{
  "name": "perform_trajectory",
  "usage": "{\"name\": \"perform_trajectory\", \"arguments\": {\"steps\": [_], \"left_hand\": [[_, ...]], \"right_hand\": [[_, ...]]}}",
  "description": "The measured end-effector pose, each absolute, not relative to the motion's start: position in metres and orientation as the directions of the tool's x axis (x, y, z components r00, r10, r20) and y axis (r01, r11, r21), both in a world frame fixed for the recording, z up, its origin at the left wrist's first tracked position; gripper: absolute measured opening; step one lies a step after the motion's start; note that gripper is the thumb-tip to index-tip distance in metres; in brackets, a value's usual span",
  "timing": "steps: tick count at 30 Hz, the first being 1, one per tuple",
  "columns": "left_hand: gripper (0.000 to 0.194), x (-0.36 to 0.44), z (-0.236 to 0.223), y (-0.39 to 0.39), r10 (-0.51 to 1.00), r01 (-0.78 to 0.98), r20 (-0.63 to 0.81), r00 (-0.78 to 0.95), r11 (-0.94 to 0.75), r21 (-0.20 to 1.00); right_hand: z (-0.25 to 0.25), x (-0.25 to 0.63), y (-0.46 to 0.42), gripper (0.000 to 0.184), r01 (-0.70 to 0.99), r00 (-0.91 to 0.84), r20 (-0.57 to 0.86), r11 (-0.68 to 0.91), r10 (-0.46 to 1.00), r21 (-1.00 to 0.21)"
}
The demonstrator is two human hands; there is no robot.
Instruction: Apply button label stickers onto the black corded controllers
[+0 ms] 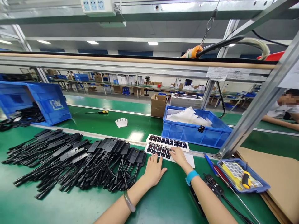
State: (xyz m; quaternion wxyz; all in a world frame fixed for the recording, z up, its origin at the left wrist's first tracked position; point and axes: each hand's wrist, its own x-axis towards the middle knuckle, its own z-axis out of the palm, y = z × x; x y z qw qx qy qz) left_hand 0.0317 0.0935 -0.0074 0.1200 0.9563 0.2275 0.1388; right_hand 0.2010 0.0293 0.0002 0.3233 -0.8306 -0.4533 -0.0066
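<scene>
My left hand (154, 171) lies palm down with its fingers stretched out, fingertips at the lower edge of a white sheet of black labels (159, 150). At the right end of that row, my right hand (179, 156) has thumb and forefinger pinched together over a label, which the fingers partly hide. Behind it lies a second label sheet (167, 141), and plain white paper (189, 159) shows beside my right wrist. To the left, a wide pile of black devices with cables (112, 146) spreads over the green bench.
A blue crate (193, 133) with crumpled white paper stands behind the sheets. Right of my forearm lie a black device (213, 183) and a blue tool tray (263, 186). A metal post (254, 102) rises at right; a blue bin (50, 102) lies at left. Another person sits far right.
</scene>
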Motion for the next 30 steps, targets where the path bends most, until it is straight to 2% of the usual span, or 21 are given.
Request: {"name": "perform_trajectory", "arguments": {"steps": [5,9,15,20,25,30], "left_hand": [[0.055,0.029,-0.004,0.089,0.472,0.409,0.238,0.849,-0.871,0.271],[0.049,0.023,0.011,0.096,0.502,0.444,0.276,0.819,-0.861,0.248],[0.033,-0.012,0.038,0.125,0.678,0.670,0.319,0.662,-0.726,0.154],[0.039,-0.028,0.031,0.123,0.641,0.647,0.307,0.703,-0.756,0.098],[0.039,-0.027,0.022,0.111,0.609,0.594,0.288,0.739,-0.791,0.146],[0.051,-0.028,0.029,0.097,0.626,0.556,0.266,0.733,-0.777,0.297]], "right_hand": [[0.012,0.187,0.013,0.032,0.725,0.599,0.423,-0.235,0.680,-0.648],[0.035,0.166,-0.018,0.032,0.670,0.647,0.463,-0.161,0.605,-0.725],[0.050,0.121,-0.074,0.029,0.461,0.739,0.337,-0.073,0.583,-0.884],[0.027,0.102,-0.089,0.030,0.378,0.761,0.277,-0.054,0.587,-0.924],[0.010,0.098,-0.089,0.030,0.345,0.759,0.268,-0.018,0.593,-0.938],[0.014,0.095,-0.093,0.027,0.265,0.780,0.235,0.035,0.580,-0.964]]}}
